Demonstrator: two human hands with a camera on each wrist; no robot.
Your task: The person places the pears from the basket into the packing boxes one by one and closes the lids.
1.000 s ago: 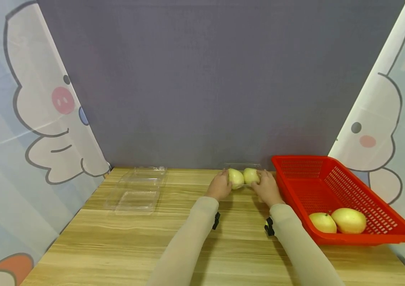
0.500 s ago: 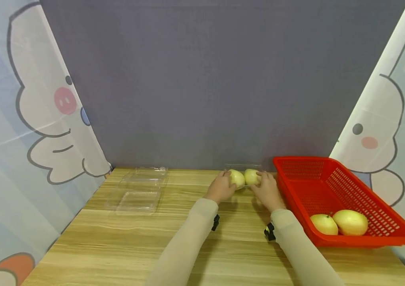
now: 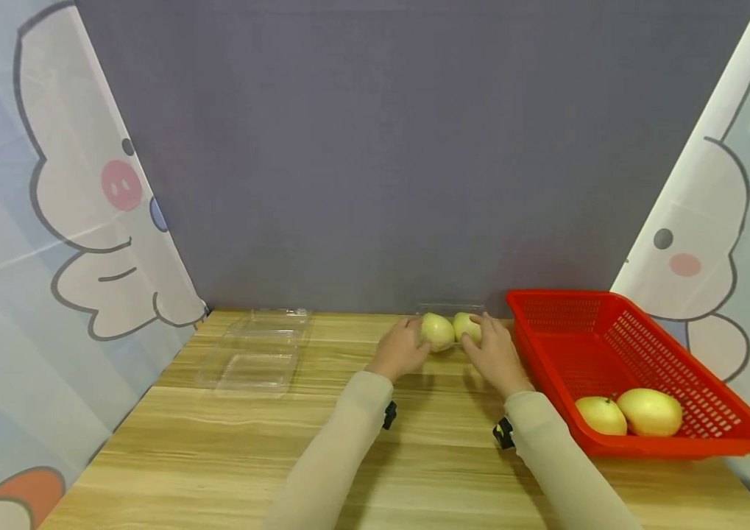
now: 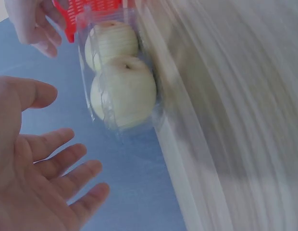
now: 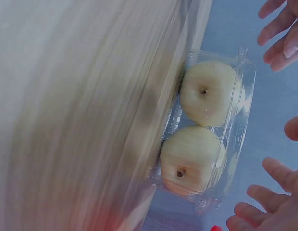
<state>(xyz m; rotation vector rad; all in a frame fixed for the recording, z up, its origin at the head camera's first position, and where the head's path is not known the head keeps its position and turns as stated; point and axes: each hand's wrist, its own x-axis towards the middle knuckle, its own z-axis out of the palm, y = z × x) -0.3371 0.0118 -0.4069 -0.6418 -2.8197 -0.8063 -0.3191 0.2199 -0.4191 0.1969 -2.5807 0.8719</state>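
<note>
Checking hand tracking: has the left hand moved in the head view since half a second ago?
Yes, slightly: the left hand has shifted to the left, farther from the red basket, which sits practically where it was.

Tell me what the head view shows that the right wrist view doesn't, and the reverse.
Only the head view: two loose fruits in the red basket, and the empty box to the left.
Only the right wrist view: dark stem hollows on the boxed fruits.
Both: those boxed fruits, the clear box around them, the left hand, the right hand and the wooden table.
</note>
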